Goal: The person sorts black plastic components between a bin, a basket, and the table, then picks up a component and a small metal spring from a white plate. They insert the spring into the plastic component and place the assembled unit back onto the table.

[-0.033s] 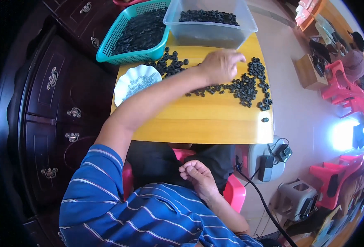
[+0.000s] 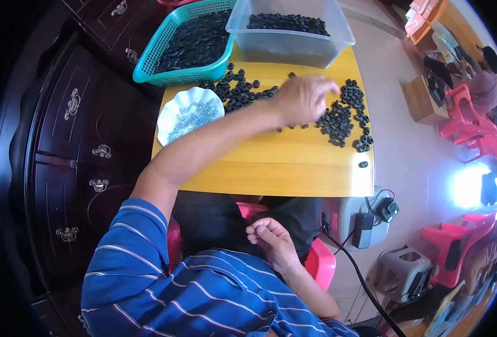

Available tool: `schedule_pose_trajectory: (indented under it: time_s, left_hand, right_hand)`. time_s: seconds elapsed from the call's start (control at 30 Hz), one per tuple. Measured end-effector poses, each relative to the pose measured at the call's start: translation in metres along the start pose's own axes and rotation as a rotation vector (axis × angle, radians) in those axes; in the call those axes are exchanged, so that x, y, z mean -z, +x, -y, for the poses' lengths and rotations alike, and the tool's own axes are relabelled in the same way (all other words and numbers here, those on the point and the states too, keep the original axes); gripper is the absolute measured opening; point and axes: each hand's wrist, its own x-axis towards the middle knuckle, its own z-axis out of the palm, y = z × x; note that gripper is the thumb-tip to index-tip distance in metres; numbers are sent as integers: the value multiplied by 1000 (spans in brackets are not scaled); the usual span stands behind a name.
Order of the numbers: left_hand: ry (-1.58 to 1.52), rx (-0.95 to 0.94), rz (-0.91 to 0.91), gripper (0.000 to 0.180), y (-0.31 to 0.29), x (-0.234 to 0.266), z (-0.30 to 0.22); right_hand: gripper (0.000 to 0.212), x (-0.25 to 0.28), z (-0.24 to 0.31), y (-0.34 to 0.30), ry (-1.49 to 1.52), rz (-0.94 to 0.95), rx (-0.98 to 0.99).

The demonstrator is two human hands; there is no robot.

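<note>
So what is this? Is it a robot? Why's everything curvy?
No robot: just a person with two bare hands. The camera sits on the person's head, looking down, and its wide lens bends straight edges. On the yellow table lie loose small black pieces, beside a wavy white dish of see-through bits. Farther back are a green basket and a clear plastic tub, both holding dark pieces. The left hand is over the table, too blurred to tell if it holds anything. The right hand is near the lap, fingers curled; I can't tell there either.
</note>
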Motion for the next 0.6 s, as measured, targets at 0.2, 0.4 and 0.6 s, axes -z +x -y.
schedule_pose_trajectory:
  time_s: [0.2,0.4,0.6]
  left_hand:
    - [-507,161,102,24,-129,15,-68]
    - [-776,436,84,30,-194,27,-85]
    - [-635,333,0,32,-200,43,-77]
  right_hand:
    - [33,4,11,5,88,-20,152]
    - [38,-2,20,15,10,-103,164]
    - [36,-26,29,32,-87,-52,133]
